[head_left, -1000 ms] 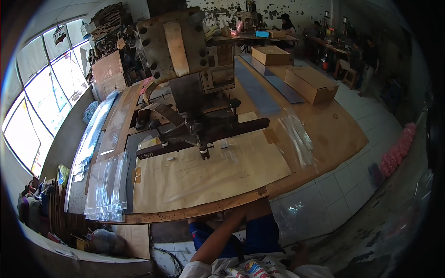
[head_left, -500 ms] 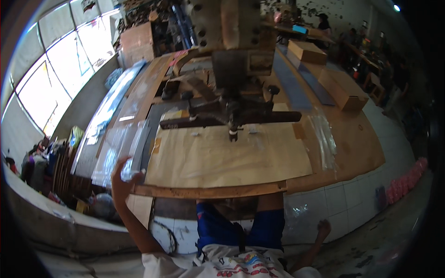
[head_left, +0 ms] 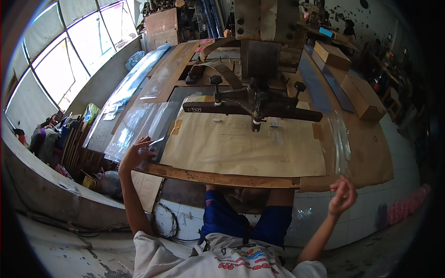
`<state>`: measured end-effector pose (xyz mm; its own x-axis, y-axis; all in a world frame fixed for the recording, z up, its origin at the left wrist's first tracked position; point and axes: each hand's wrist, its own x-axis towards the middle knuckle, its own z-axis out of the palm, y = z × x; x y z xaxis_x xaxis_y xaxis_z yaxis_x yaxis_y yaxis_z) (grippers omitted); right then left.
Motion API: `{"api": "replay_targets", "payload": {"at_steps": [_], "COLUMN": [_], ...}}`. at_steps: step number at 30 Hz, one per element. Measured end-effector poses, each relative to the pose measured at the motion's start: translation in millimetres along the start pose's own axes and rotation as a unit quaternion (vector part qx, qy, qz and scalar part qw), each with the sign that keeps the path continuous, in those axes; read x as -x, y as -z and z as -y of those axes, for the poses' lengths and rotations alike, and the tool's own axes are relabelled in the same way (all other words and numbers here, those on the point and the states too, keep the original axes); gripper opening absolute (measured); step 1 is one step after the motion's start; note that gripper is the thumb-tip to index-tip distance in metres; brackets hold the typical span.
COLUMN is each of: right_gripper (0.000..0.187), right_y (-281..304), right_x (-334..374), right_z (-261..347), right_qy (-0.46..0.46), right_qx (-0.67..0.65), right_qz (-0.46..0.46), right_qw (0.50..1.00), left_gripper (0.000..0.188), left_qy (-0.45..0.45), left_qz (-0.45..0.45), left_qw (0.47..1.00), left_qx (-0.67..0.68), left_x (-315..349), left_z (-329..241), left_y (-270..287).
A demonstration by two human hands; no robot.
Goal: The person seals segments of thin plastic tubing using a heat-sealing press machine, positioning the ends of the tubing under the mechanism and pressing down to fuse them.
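Observation:
My left hand (head_left: 134,156) is at the near left of the worktable, on the near end of a pile of clear plastic sheets (head_left: 134,123). Its fingers are bent together at the plastic's edge and seem to pinch a clear sheet. Off the table's right front edge, my right hand (head_left: 343,196) is raised with its fingers curled in and nothing visible in them. Just beyond it lie thin clear plastic strips (head_left: 341,146). Between my hands is a tan paper-covered board (head_left: 245,150), under a dark metal press head with a crossbar (head_left: 252,110).
A wooden rail (head_left: 232,179) edges the table in front of my legs. Two cardboard boxes (head_left: 364,97) stand at the far right. Long plastic film (head_left: 132,83) lies by the windows at left. Pink bundles (head_left: 408,206) are on the floor at right.
My left hand has come down onto the plastic pile, its fingers closing at the edge. My right hand has risen from low at the side to the table's right front edge. The view has shifted.

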<state>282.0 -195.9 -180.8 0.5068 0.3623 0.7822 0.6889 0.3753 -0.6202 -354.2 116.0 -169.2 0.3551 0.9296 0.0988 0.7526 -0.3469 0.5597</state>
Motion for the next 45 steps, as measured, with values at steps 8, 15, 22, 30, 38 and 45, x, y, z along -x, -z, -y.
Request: {"api": "replay_targets", "payload": {"at_steps": [8, 15, 22, 30, 38, 45], "right_gripper": [0.012, 0.011, 0.015, 0.029, 0.034, 0.032], "right_y": [-63, -85, -150, -221, -264, -268], "right_x": [3, -10, -14, -2, 9, 7], "right_z": [53, 85, 111, 116, 83, 67], "right_qy": [-0.009, -0.004, 0.062, 0.067, 0.081, 0.112], "right_qx": [-0.13, -0.131, -0.128, -0.047, 0.01, -0.025], "right_qz": [0.225, 0.336, 0.414, 0.46, 0.449, 0.437], "right_qw": [0.966, 0.933, 0.899, 0.884, 0.89, 0.892], "left_gripper": [0.043, 0.034, 0.042, 0.045, 0.039, 0.043], "left_qy": [0.02, -0.065, -0.146, -0.102, -0.106, -0.14], "left_qz": [-0.084, -0.276, -0.21, -0.151, -0.152, -0.128], "left_qw": [0.995, 0.944, 0.949, 0.97, 0.974, 0.979], "left_qx": [-0.051, -0.168, -0.184, -0.16, -0.129, -0.071], "left_x": [-2, -26, -47, -51, -47, -48], "left_z": [-23, -88, -148, -208, -240, -231], "left_y": [1, -39, -88, -127, -142, -144]}}
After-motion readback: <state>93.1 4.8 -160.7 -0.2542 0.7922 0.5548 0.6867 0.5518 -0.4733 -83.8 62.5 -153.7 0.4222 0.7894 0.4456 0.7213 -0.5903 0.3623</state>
